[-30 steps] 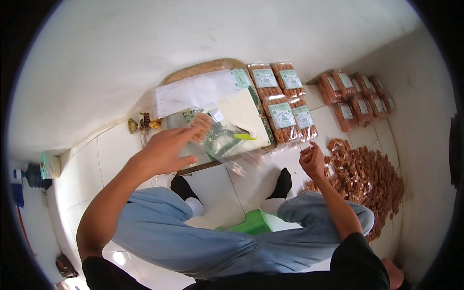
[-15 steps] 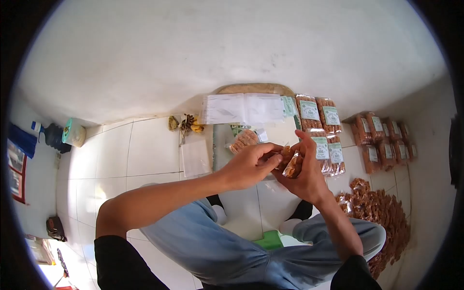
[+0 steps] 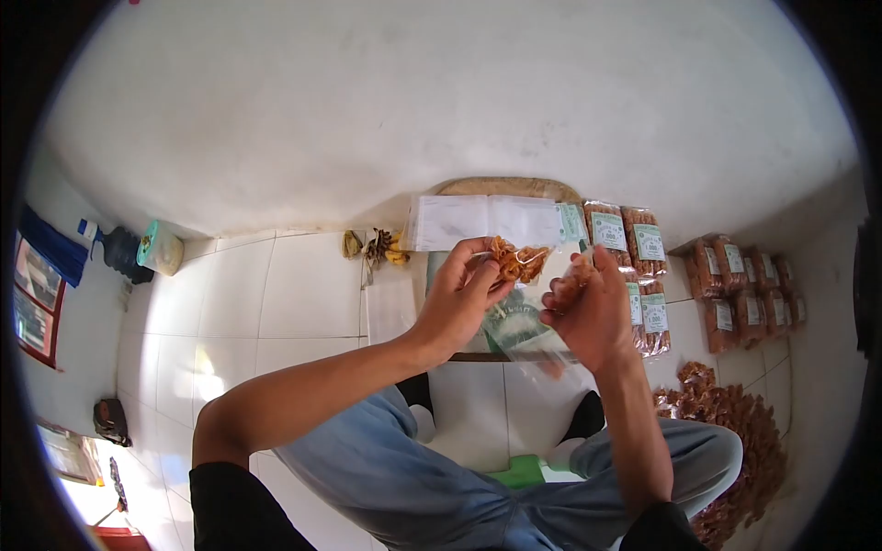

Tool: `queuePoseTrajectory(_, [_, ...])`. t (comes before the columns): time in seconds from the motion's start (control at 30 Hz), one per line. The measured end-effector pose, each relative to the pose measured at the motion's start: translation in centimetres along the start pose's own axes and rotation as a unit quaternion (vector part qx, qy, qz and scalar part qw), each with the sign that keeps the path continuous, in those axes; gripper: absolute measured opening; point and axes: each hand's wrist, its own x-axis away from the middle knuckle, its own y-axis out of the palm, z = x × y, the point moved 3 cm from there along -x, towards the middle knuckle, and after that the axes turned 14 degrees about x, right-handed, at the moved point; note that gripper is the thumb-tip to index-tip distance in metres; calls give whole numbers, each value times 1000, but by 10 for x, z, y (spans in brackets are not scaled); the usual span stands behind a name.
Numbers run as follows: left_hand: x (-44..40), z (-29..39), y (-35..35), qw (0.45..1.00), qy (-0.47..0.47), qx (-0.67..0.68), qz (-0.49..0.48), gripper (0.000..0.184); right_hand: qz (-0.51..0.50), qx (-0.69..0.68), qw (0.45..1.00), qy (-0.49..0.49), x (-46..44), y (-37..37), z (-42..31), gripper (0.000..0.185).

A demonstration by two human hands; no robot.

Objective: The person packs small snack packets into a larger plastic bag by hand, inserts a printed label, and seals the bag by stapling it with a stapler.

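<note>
Through the head camera I see both hands raised over the tabletop (image 3: 473, 356), apart from each other, each holding something. My left hand (image 3: 459, 298) has its fingers and thumb drawn in narrow on a cluster of brown snack pieces (image 3: 521, 262), which sticks out toward the right. My right hand (image 3: 599, 321) is curled around a paler snack bundle (image 3: 574, 278); its palm hides how much it grips. Clear plastic (image 3: 544, 365) shows below that hand, but I can't tell whether it is held.

The pieces look thin and brittle, so I'd judge a light pinch along their sides safest, with no squeezing across the curls. I'd support the cluster's free end before turning it, move both hands slowly, and work low over the surface so crumbs fall there. The labelled packs (image 3: 608, 231) lie near the right hand, so I'd mind that elbow and wrist. The loose heap (image 3: 749, 432) sits on the floor, beyond the right knee.
</note>
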Motion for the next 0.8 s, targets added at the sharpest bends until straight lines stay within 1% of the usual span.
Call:
queuePoseTrajectory(0.03, [0,-1,1,1000,1,-3,-2,33,-32,-44,998,11,0,5,1,24])
queuePoseTrajectory(0.07, [1,-2,2,1000,14,6,10,34,-67,-79,995,16,-5,-3,10,15])
queuePoseTrajectory(0.1, [1,-3,3,999,27,16,22,35,-68,-80,994,15,-9,-2,17,15])
queuePoseTrajectory(0.17, [0,-6,6,999,27,33,27,34,-19,-27,993,-113,-13,4,20,18])
queuePoseTrajectory(0.2, [0,-7,6,998,26,52,33,33,-16,7,991,-130,-6,12,13,16])
queuePoseTrajectory(0.23, [-2,-7,5,998,28,50,32,33,-17,6,991,-131,-6,13,13,16])
queuePoseTrajectory(0.3, [-4,-9,2,995,1,90,29,30,29,42,988,-146,-7,11,15,22])
queuePoseTrajectory(0.33, [-4,-9,1,996,3,90,29,30,27,42,988,-148,-8,12,18,22])
queuePoseTrajectory(0.4, [-2,-7,-1,992,-2,123,30,31,17,107,976,-190,-9,14,20,24])
queuePoseTrajectory(0.43, [-3,-4,0,992,-1,123,30,31,17,107,976,-191,-8,14,19,24])
queuePoseTrajectory(0.5, [-4,0,4,990,-22,137,-8,37,7,213,955,-205,-6,16,17,29])
queuePoseTrajectory(0.53, [-2,0,5,990,-24,135,-9,37,9,211,956,-205,-8,13,18,29])
queuePoseTrajectory(0.6, [1,2,11,995,81,-29,-54,46,54,373,890,-259,-12,7,17,37])
queuePoseTrajectory(0.63, [-2,0,10,995,80,-29,-55,46,55,373,890,-258,-13,6,15,37])
queuePoseTrajectory(0.7, [-6,-4,7,990,81,-19,-110,46,16,361,867,-343,-9,8,5,46])
queuePoseTrajectory(0.73, [-7,-2,6,991,75,-18,-109,46,-6,357,873,-333,-8,4,-4,50])
queuePoseTrajectory(0.77, [-7,-2,4,990,48,-68,-112,44,-28,353,878,-322,-7,0,-12,53])
queuePoseTrajectory(0.8, [-7,-4,5,986,21,-117,-117,42,-91,440,841,-302,-9,-4,-19,55])
